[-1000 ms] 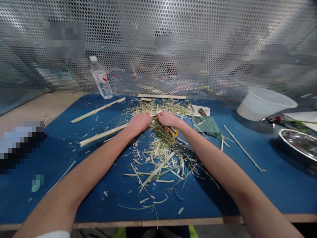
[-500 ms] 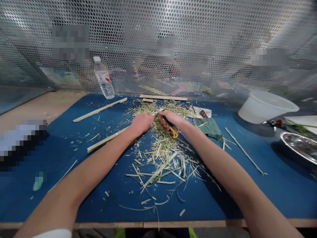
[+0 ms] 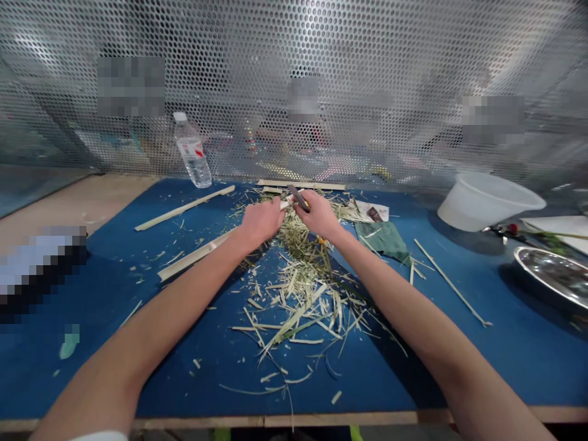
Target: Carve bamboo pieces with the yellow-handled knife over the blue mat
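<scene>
My left hand [image 3: 263, 222] is closed around a pale bamboo strip [image 3: 285, 203], whose end pokes out past the fingers. Most of that strip is hidden by the hand. Right beside it, my right hand [image 3: 318, 213] grips a utility knife [image 3: 298, 197], its blade angled up and left over the strip's end. A bit of yellow handle shows below the wrist. Under both hands lies a heap of bamboo shavings [image 3: 301, 278], spreading toward me. Another length of bamboo [image 3: 195, 257] shows beyond my left forearm; whether it joins the held strip I cannot tell.
Split bamboo pieces lie at left [image 3: 184, 208] and along the back [image 3: 301, 184]. A water bottle [image 3: 193, 153] stands before the perforated metal screen [image 3: 367, 79]. Rightward are a green cloth [image 3: 383, 240], a white plastic tub [image 3: 482, 202], a metal bowl [image 3: 551, 275] and a thin stick [image 3: 452, 282].
My right hand has turned and lifted slightly, so the knife blade now points more upward, over the strip's end. My left hand stays nearly in place. The whole view has shifted slightly.
</scene>
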`<act>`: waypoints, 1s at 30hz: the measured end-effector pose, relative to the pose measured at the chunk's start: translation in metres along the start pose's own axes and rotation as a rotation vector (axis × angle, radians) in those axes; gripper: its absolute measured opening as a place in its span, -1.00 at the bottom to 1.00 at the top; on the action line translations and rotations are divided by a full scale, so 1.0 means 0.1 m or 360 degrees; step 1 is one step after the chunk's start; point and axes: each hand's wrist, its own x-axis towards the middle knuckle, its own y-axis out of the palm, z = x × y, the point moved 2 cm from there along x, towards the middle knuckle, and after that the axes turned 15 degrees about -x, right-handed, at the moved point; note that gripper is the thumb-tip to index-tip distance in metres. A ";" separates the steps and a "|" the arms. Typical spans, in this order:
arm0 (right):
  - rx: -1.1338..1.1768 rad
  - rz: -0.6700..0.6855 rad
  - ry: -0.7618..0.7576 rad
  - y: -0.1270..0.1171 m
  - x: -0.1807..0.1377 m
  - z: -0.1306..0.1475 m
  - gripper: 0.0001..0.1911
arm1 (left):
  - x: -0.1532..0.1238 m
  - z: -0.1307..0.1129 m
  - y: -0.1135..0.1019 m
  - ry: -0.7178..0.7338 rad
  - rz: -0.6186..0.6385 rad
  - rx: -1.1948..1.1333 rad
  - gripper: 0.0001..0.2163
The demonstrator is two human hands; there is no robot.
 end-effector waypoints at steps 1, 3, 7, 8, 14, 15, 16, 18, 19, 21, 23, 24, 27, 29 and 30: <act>-0.0063 0.0008 -0.0022 0.00 0.00 0.00 -0.73 | 0.00 0.00 -0.01 0.0005 0.0006 0.0006 -0.64; -0.0174 0.0051 -0.0051 0.00 -0.01 -0.01 -0.71 | 0.00 0.00 -0.01 0.0012 0.0027 0.0014 -0.63; -0.0333 0.0117 -0.0104 -0.01 -0.03 -0.01 -0.67 | -0.01 0.00 0.01 0.0045 0.0046 0.0017 -0.61; -0.0353 0.0129 -0.0123 -0.01 -0.03 -0.02 -0.67 | -0.01 0.00 0.01 0.0051 0.0040 0.0014 -0.61; -0.0326 0.0123 -0.0187 -0.03 -0.02 -0.05 -0.68 | 0.00 -0.01 -0.04 0.0033 0.0051 -0.0039 -0.63; -0.0313 0.0111 -0.0190 -0.04 -0.02 -0.05 -0.68 | 0.01 -0.01 -0.05 0.0029 0.0048 -0.0043 -0.63; -0.0303 0.0104 -0.0191 -0.05 -0.02 -0.05 -0.68 | 0.01 -0.02 -0.06 0.0029 0.0040 -0.0042 -0.63; -0.0292 0.0106 -0.0195 -0.07 -0.02 -0.04 -0.68 | 0.00 -0.02 -0.09 0.0044 0.0022 -0.0028 -0.64; -0.0290 0.0114 -0.0202 -0.08 -0.01 -0.03 -0.68 | 0.00 -0.02 -0.10 0.0055 0.0015 -0.0018 -0.64; -0.0292 0.0135 -0.0220 -0.09 0.00 -0.03 -0.69 | 0.00 -0.03 -0.12 0.0067 0.0018 -0.0011 -0.65; -0.0313 0.0147 -0.0225 -0.09 0.01 -0.03 -0.70 | 0.00 -0.02 -0.14 0.0060 0.0042 -0.0025 -0.66; -0.0330 0.0149 -0.0221 -0.09 0.01 -0.03 -0.70 | 0.00 -0.02 -0.14 0.0051 0.0060 -0.0041 -0.66; -0.0359 0.0137 -0.0189 -0.08 0.03 -0.02 -0.72 | 0.01 -0.02 -0.16 0.0012 0.0097 -0.0109 -0.67; -0.0321 0.0116 -0.0164 -0.09 0.04 0.00 -0.72 | 0.02 -0.01 -0.17 -0.0031 0.0110 -0.0171 -0.68; -0.0287 0.0102 -0.0148 -0.10 0.04 0.02 -0.72 | 0.02 0.00 -0.17 -0.0053 0.0112 -0.0200 -0.67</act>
